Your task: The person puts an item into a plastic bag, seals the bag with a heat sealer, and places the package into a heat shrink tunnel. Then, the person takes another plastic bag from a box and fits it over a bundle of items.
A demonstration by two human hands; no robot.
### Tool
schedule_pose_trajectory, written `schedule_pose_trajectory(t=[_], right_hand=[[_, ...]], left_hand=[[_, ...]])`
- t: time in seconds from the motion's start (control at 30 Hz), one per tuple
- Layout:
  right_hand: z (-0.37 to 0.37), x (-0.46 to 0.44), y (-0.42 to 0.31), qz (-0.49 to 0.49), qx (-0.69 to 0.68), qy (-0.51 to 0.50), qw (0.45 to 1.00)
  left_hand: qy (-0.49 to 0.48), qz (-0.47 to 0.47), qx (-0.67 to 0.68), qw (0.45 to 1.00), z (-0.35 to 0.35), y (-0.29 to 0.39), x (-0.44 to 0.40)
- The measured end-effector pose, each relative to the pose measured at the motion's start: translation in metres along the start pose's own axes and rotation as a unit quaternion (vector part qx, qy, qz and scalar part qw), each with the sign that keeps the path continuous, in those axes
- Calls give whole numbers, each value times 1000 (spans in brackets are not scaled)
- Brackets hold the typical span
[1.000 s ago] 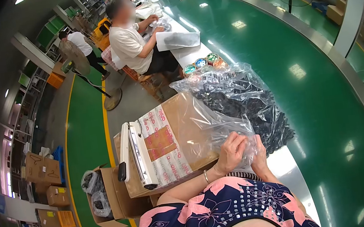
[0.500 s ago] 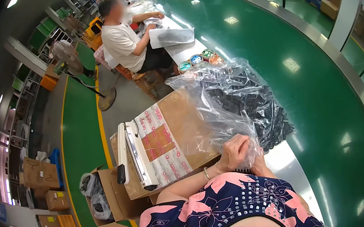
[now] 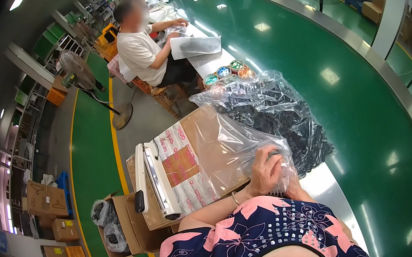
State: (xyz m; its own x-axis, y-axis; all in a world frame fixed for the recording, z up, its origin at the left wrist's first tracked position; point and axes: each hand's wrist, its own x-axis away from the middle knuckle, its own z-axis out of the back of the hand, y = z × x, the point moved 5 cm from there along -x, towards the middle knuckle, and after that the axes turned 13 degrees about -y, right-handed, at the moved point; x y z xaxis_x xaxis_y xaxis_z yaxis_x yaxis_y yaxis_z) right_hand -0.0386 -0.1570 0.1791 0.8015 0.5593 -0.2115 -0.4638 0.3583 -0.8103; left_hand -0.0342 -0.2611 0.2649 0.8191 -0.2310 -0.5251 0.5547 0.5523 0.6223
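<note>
My left hand (image 3: 265,171), with a bangle on its wrist, has its fingers curled at the near end of a large clear plastic bag (image 3: 235,150). A small dark spot shows by its fingertips; I cannot make out what it is. Close beside it, my right hand (image 3: 293,189) is at the same gathered edge, its fingers partly covered by film. Dark items in clear film (image 3: 288,123) lie just beyond both hands. Under the bag is a cardboard box (image 3: 210,122) with printed tape, and a white bar-shaped heat sealer (image 3: 156,182) rests on its left side.
Several round tubs (image 3: 223,72) of small coloured pieces stand past the film. A seated co-worker (image 3: 141,48) handles a white sheet (image 3: 196,46) at the same table. An open carton (image 3: 125,227) with bagged goods sits on the floor at left, and a pedestal fan (image 3: 122,116) stands further off.
My left hand has lifted slightly and its fingers have loosened from a tighter clench. The plastic over the box is spread flatter. My right hand stays almost in place.
</note>
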Motion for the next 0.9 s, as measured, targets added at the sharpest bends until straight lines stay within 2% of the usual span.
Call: schedule_pose_trajectory(t=[0.07, 0.2, 0.27, 0.33, 0.37, 0.4, 0.43, 0.53, 0.6, 0.7, 0.8, 0.9], right_hand=[[0, 0, -1, -5, -18, -16, 1000], [2, 0, -8, -45, -96, -40, 994], [4, 3, -9, -22, -84, -21, 996], [8, 2, -12, 2, -71, -2, 998], [13, 0, -19, 47, -42, 30, 998], [17, 0, -26, 92, -14, 61, 994], [18, 0, -31, 94, -14, 59, 994], [21, 2, -36, 97, 8, 75, 992], [15, 3, -21, 0, -69, 29, 997], [18, 4, -26, -40, -91, 25, 995], [26, -3, -44, -11, -94, 36, 995], [18, 0, -24, -29, -73, 19, 997]], left_hand=[[19, -20, -13, 1000, 3, 2, -1], [-12, -22, 104, 994, -3, -9, 1], [-32, -22, 155, 987, -7, -11, 3], [-91, 59, 225, 968, -14, -17, 7], [-90, 58, 225, 968, -14, -17, 8], [-102, 98, 237, 961, -16, -20, 9], [-114, 140, 249, 952, -17, -24, 11], [-75, 138, 230, 960, -22, -33, 12], [-78, 150, 205, 964, -23, -39, 12], [-78, 179, 156, 968, -17, -38, 11], [-57, 185, 102, 976, -9, -40, 8], [-28, 173, 66, 982, -3, -43, 7]])
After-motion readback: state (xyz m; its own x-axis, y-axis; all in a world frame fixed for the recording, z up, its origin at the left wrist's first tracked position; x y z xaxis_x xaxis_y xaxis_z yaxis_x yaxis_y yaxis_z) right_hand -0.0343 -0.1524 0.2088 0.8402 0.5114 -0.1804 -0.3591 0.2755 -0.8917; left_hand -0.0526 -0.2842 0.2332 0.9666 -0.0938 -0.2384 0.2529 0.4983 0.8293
